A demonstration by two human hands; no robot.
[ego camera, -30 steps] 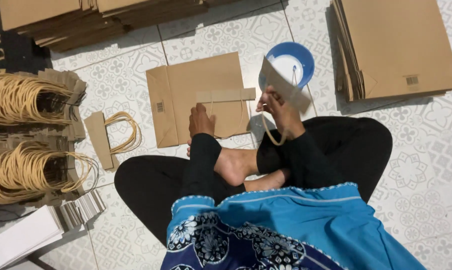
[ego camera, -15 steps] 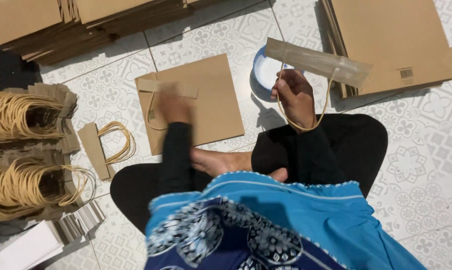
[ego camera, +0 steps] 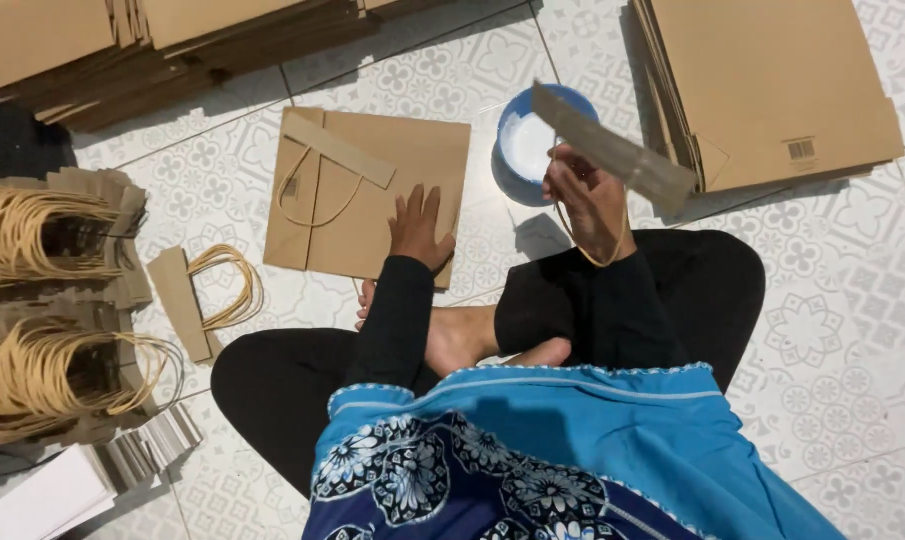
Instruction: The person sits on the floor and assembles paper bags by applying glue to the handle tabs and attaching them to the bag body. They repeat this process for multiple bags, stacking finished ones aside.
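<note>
A flat brown paper bag lies on the tiled floor in front of my crossed legs. A cardboard strip with a cord handle rests across its top left. My left hand presses flat on the bag's lower right part, fingers spread. My right hand is raised and grips another cardboard handle strip, whose cord loop hangs below my wrist. Behind that hand stands a blue bowl with white paste.
A stack of flat brown bags lies at the right, more stacks along the top left. Bundles of cord handles sit at the left, one loose handle piece beside them. White sheets lie bottom left.
My left hand laid a handle strip on the bag's upper left, then moved down to press the bag's lower right. My right hand lifted another strip from the bowl and tilted it.
</note>
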